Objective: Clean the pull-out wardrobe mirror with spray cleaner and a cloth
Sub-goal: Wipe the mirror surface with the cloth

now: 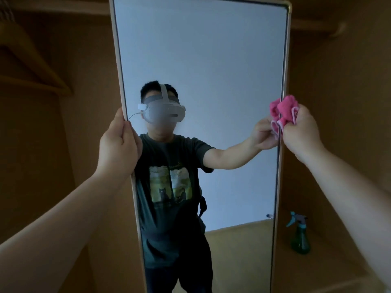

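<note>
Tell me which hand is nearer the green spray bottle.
Right. The right hand, holding the pink cloth at the right edge of the mirror, is above the green spray bottle on that side. The left hand grips the opposite edge, across the glass.

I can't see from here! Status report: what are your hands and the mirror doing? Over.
Left hand grips left edge of mirror. Right hand holds pink cloth at right edge. Spray bottle stands low right, out of the way.

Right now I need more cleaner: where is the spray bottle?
Head view, lower right: the spray bottle stands on the wooden surface, just right of the mirror frame.
</note>
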